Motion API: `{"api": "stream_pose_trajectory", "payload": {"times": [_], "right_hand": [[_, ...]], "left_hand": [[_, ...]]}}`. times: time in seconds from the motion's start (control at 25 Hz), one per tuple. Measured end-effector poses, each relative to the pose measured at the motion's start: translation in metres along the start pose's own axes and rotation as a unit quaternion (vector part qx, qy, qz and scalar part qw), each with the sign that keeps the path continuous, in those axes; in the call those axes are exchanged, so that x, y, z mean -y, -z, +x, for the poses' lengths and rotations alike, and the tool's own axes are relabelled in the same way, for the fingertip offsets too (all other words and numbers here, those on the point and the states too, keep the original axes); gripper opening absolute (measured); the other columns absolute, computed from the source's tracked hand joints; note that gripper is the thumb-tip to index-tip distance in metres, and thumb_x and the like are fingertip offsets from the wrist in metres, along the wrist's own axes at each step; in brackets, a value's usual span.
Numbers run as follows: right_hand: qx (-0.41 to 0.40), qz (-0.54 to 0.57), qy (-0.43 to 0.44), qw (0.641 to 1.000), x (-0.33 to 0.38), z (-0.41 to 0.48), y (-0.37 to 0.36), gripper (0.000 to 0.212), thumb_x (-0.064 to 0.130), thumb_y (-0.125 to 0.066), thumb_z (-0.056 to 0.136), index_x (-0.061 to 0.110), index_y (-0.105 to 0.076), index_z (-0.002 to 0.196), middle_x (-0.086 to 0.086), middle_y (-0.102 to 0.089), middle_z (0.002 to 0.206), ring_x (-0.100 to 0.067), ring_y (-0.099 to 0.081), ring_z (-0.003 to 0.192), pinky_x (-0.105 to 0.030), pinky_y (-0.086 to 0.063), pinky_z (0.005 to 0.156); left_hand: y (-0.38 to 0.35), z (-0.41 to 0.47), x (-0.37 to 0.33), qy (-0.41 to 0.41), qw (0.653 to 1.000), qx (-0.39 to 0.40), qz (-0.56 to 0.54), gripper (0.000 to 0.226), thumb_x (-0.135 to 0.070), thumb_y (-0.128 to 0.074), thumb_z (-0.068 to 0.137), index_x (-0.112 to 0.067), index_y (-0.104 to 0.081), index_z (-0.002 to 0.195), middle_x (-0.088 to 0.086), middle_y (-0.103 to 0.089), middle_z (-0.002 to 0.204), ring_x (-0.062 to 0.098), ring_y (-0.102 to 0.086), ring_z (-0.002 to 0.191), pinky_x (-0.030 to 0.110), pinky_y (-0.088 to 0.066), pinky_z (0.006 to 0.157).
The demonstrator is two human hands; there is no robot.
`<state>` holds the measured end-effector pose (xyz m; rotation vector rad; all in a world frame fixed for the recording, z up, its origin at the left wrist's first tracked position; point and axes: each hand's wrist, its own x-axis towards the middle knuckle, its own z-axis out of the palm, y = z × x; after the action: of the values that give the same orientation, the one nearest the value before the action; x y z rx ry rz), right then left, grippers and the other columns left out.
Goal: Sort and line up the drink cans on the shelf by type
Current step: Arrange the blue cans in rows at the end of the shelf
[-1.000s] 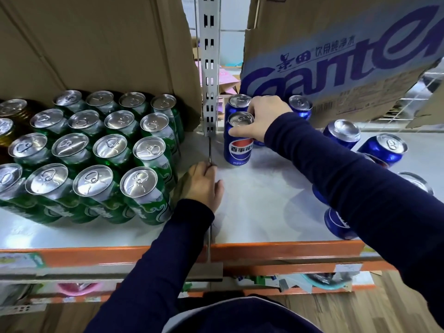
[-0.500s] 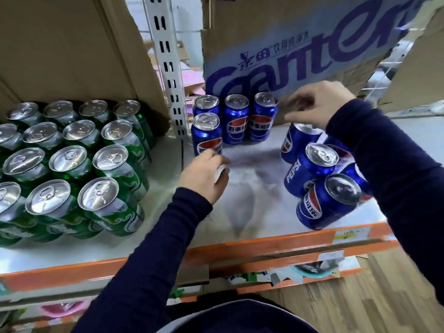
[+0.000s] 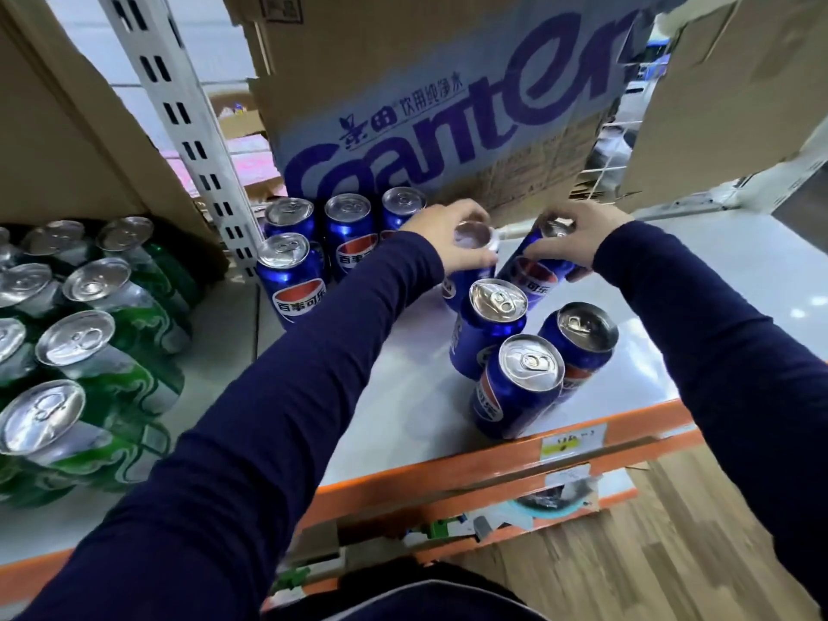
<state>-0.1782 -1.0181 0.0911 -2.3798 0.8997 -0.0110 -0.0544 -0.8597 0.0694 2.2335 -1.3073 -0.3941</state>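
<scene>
1. Lined-up blue cans (image 3: 290, 280): four stand at the back left of the shelf, beside the white slotted upright (image 3: 179, 118). Each bears the Pepsi globe and "百事可乐".
2. Left hand (image 3: 452, 244): fingers curled from above round the rim of an upright blue can (image 3: 471, 237).
3. Right hand (image 3: 578, 242): fingers wrapped round a tilted blue can (image 3: 533, 275), just beside the first.
4. Loose blue cans (image 3: 515, 387): three clustered near the front edge.
5. Green cans (image 3: 112, 333): left bay; brand unreadable.
6. Cardboard box (image 3: 448, 141): printed "Ganten" and "饮用纯净水".
7. White shelf (image 3: 394, 423) with orange front rail (image 3: 448, 470) and a blurred label (image 3: 573, 441); wood-pattern floor (image 3: 627, 553) below.
</scene>
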Motion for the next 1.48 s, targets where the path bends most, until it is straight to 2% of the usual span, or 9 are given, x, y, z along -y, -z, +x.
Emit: {"api": "stream_pose_trajectory", "payload": {"times": [0.12, 0.32, 0.48, 0.6, 0.72, 0.84, 1.04, 1.24, 1.48], "right_hand": [[0.012, 0.060, -0.051, 0.997, -0.007, 0.009, 0.005, 0.033, 0.026, -0.066, 0.080, 0.018, -0.055, 0.110, -0.014, -0.051, 0.106, -0.030, -0.059, 0.070, -0.031, -0.055, 0.043], [0.074, 0.030, -0.048, 0.996, 0.003, 0.020, 0.006, 0.042, 0.031, -0.071, 0.078, 0.015, -0.050, 0.111, -0.012, -0.048, 0.110, -0.030, -0.058, 0.078, -0.029, -0.055, 0.042], [0.083, -0.035, 0.017, 0.996, 0.025, 0.024, -0.004, 0.053, 0.035, -0.075, 0.072, 0.015, -0.052, 0.115, -0.009, -0.049, 0.106, -0.027, -0.056, 0.081, -0.028, -0.052, 0.041], [0.077, 0.030, 0.002, 0.997, 0.025, 0.029, -0.008, 0.041, 0.027, -0.072, 0.075, 0.014, -0.054, 0.109, -0.013, -0.051, 0.109, -0.031, -0.057, 0.084, -0.034, -0.057, 0.047], [0.076, 0.024, 0.015, 0.997, 0.025, 0.031, -0.010, 0.039, 0.027, -0.069, 0.077, 0.015, -0.055, 0.111, -0.013, -0.053, 0.110, -0.032, -0.059, 0.086, -0.034, -0.058, 0.052], [0.071, -0.065, 0.105, 0.990, 0.042, 0.030, -0.014, 0.046, 0.036, -0.074, 0.071, 0.020, -0.058, 0.112, -0.007, -0.056, 0.106, -0.024, -0.059, 0.078, -0.027, -0.053, 0.046], [0.101, -0.145, 0.190, 0.966, 0.077, 0.022, -0.030, 0.048, 0.049, -0.077, 0.064, 0.017, -0.060, 0.096, -0.003, -0.066, 0.084, -0.014, -0.063, 0.053, -0.024, -0.051, 0.047], [0.064, -0.208, 0.249, 0.944, 0.105, 0.015, -0.049, 0.060, 0.049, -0.078, 0.062, 0.012, -0.059, 0.104, -0.008, -0.064, 0.093, -0.023, -0.060, 0.079, -0.032, -0.051, 0.066], [0.059, -0.223, 0.241, 0.943, 0.113, 0.013, -0.053, 0.065, 0.051, -0.078, 0.061, 0.008, -0.062, 0.107, -0.011, -0.064, 0.095, -0.025, -0.056, 0.080, -0.030, -0.046, 0.067]], "left_hand": [[0.005, -0.030, 0.022, 0.051, 0.998, -0.027, 0.014, 0.065, -0.042, -0.072, 0.070, -0.026, -0.048, 0.128, 0.003, -0.052, 0.116, 0.019, -0.051, 0.102, 0.025, -0.040, 0.089], [-0.021, -0.065, 0.048, 0.104, 0.989, 0.083, 0.068, 0.088, -0.042, -0.075, 0.063, -0.024, -0.035, 0.140, 0.009, -0.050, 0.124, 0.027, -0.052, 0.111, 0.033, -0.044, 0.095], [-0.032, -0.045, 0.033, 0.095, 0.991, 0.025, 0.087, 0.084, -0.054, -0.071, 0.066, -0.022, -0.039, 0.136, 0.008, -0.054, 0.129, 0.028, -0.053, 0.114, 0.036, -0.046, 0.093], [-0.020, -0.056, 0.030, 0.098, 0.992, -0.029, 0.070, 0.092, -0.047, -0.074, 0.061, -0.030, -0.029, 0.139, 0.008, -0.051, 0.127, 0.029, -0.054, 0.109, 0.034, -0.046, 0.089], [0.009, -0.077, 0.031, 0.090, 0.990, -0.079, 0.078, 0.084, -0.041, -0.076, 0.056, -0.031, -0.038, 0.131, 0.005, -0.053, 0.119, 0.026, -0.052, 0.105, 0.035, -0.046, 0.089], [0.034, -0.082, 0.036, 0.097, 0.979, -0.055, 0.170, 0.073, -0.047, -0.080, 0.056, -0.023, -0.053, 0.119, 0.003, -0.058, 0.114, 0.024, -0.053, 0.104, 0.035, -0.046, 0.090], [0.050, -0.075, 0.037, 0.099, 0.959, -0.028, 0.266, 0.075, -0.056, -0.079, 0.055, -0.012, -0.058, 0.112, 0.009, -0.050, 0.109, 0.026, -0.052, 0.098, 0.035, -0.047, 0.081], [0.065, -0.060, 0.047, 0.067, 0.952, -0.011, 0.298, 0.079, -0.040, -0.085, 0.057, -0.011, -0.053, 0.124, 0.011, -0.052, 0.118, 0.031, -0.052, 0.106, 0.041, -0.045, 0.091], [0.069, -0.057, 0.049, 0.104, 0.957, -0.026, 0.270, 0.063, -0.059, -0.068, 0.068, -0.010, -0.063, 0.108, 0.010, -0.051, 0.099, 0.031, -0.053, 0.096, 0.036, -0.044, 0.079]]}}
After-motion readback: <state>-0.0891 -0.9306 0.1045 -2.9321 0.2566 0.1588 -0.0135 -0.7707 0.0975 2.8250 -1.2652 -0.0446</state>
